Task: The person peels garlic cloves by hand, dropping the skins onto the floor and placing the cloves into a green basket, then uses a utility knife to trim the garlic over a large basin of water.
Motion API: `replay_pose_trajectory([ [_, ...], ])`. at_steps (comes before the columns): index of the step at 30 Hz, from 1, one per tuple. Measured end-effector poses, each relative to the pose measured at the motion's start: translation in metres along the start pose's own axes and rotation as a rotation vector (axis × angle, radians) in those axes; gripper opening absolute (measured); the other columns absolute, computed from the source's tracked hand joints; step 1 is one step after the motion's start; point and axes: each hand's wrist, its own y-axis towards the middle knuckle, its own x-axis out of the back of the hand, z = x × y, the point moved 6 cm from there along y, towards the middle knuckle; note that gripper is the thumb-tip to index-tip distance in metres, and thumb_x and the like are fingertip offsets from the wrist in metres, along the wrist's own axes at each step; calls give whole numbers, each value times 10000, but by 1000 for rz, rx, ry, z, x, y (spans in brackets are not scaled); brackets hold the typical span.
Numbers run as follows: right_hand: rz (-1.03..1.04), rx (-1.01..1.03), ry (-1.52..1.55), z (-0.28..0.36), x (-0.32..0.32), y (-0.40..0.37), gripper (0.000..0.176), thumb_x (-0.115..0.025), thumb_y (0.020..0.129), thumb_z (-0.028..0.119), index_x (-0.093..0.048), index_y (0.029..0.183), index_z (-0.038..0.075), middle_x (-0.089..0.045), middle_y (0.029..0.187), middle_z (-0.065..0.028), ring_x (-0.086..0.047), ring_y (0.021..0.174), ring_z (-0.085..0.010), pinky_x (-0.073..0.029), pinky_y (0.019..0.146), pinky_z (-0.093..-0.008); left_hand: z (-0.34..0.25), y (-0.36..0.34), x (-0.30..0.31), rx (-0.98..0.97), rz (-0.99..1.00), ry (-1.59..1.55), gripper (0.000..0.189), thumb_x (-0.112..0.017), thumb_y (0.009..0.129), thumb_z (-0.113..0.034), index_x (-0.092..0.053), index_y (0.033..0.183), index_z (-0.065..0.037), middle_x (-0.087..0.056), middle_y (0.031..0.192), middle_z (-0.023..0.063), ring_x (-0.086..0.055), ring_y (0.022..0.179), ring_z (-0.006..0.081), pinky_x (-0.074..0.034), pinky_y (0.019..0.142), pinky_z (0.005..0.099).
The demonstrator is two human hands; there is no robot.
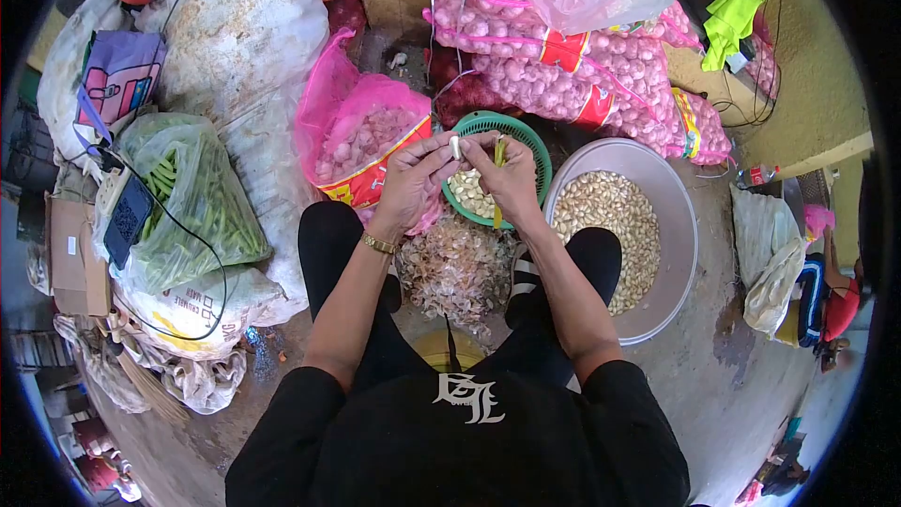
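Observation:
A pale garlic clove (456, 147) is pinched between the fingertips of my left hand (419, 172), over the near-left edge of a green basket (537, 145). My right hand (507, 180) is closed on a small knife with a yellow handle (499, 152), its fingertips close beside the clove. Peeled cloves (469, 192) lie in the basket under my hands. Below them, between my legs, is a heap of papery skins (455, 268). To the right stands a wide pale tub (678, 253) full of cloves (610, 225).
An open pink net bag (324, 84) of garlic sits left of the basket. Full net bags (563, 66) are stacked behind. At left are white sacks (235, 38), a plastic bag of green beans (202, 197) and a phone (129, 222) with a cable. Another person (842, 305) is at far right.

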Motion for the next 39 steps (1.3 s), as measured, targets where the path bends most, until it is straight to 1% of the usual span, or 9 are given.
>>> replay_pose_trajectory([
  [3,-24,245,-251,1,1,1,122,-659,895,96,-675,872,-23,-657,746,-5,-561,674,-43,-439,588,-213,3,-1,-3,-16,-15,41,313,-603,928,-2,-584,1235,50,-653,1135,129,-655,1024,187,-548,947,332],
  [6,-62,321,-424,4,0,-2,118,-648,887,84,-657,843,-25,-639,725,0,-545,651,-38,-431,567,-217,5,0,1,-34,-46,65,322,-623,912,8,-593,1230,47,-663,1116,125,-663,996,175,-554,927,315],
  [12,-60,167,-64,-2,1,4,133,-672,895,101,-677,875,-31,-656,738,-3,-558,652,-46,-447,577,-219,-1,-3,4,-36,-109,189,297,-667,883,-5,-631,1174,40,-684,1053,99,-674,919,141,-573,830,263],
  [16,-23,214,-93,1,-2,4,144,-680,899,112,-687,904,-32,-670,745,-13,-575,671,-49,-466,595,-223,-8,-4,1,-103,-86,275,285,-687,868,-10,-650,1147,35,-691,1001,78,-667,873,119,-563,792,235],
  [18,-3,261,-298,3,-2,4,134,-673,903,107,-693,916,-25,-680,749,-23,-597,682,-53,-479,607,-225,-11,-4,-1,-147,-54,331,268,-688,864,-7,-662,1127,37,-692,983,73,-661,854,113,-555,774,229],
  [26,71,128,-168,-2,-2,6,131,-663,911,112,-693,908,-15,-677,748,-20,-590,668,-57,-469,594,-231,-19,-7,-1,-364,-3,682,230,-684,852,8,-696,1080,35,-698,965,83,-640,796,100,-525,722,227],
  [28,70,71,-123,-3,-1,7,134,-662,913,118,-692,903,-13,-670,741,-13,-577,652,-54,-458,582,-229,-19,-7,-1,-336,-12,655,214,-701,835,6,-718,1047,26,-728,972,77,-667,857,114,-520,800,245],
  [31,57,-94,-74,-16,1,8,135,-655,918,120,-687,891,-9,-639,717,7,-544,622,-45,-427,558,-224,-8,-3,4,-204,-2,453,207,-672,882,-31,-699,1080,22,-702,970,66,-658,838,100,-538,751,223],
  [39,39,151,-298,-5,1,3,119,-678,888,112,-668,864,-5,-615,706,16,-524,636,-38,-413,565,-219,14,3,22,111,-59,-12,225,-637,940,-140,-635,1132,-23,-691,1057,72,-681,924,135,-577,822,267],
])
